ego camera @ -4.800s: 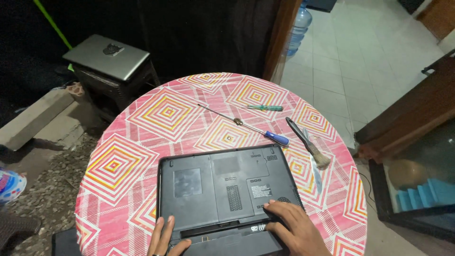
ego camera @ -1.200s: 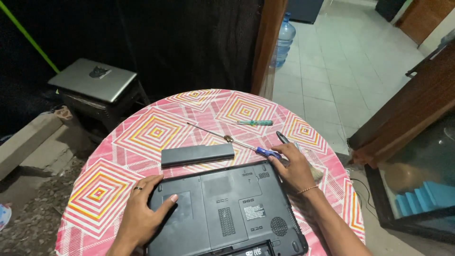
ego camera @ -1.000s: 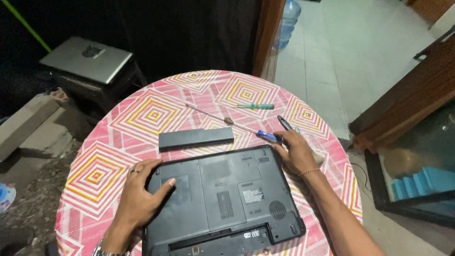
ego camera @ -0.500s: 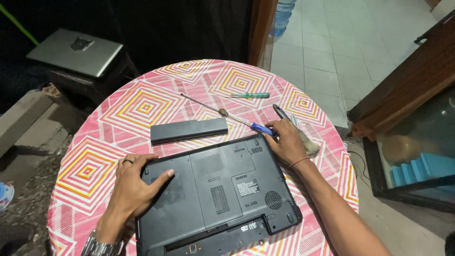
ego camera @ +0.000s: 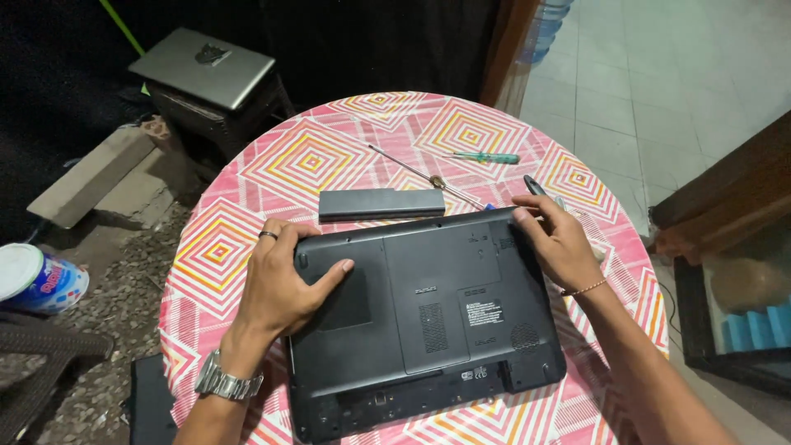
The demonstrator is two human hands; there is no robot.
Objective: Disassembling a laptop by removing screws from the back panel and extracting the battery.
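Black plastic under both hands: an upturned laptop (ego camera: 424,317), base panel up, lies at the lower centre of the frame on a round table (ego camera: 214,247) with a pink and orange diamond-pattern cloth. Left hand (ego camera: 284,284) lies flat on the laptop's left part, fingers spread, thumb stretched across the panel, fingertips curled over the far left corner. Right hand (ego camera: 560,247) cups the far right corner, fingers bent round the edge, gripping nothing else.

Laptop's long axis runs left to right across the frame, slightly rotated, right end nearer the bottom. Empty battery slot along the near edge faces the person.

Just beyond the far edge, apart from it, a loose grey battery bar (ego camera: 381,203) lies roughly parallel. Further toward the upper right: a thin metal rod (ego camera: 412,169), a green-handled screwdriver (ego camera: 486,157), and a dark pen-like tool (ego camera: 535,185) near the right fingers.

Risk, as a judgement: the cloth looks slick, so a push on the laptop could slide it into the battery bar or the tools and sweep them off the rim.

Upper left, off the table: a second, silver laptop (ego camera: 202,66) on a stand.
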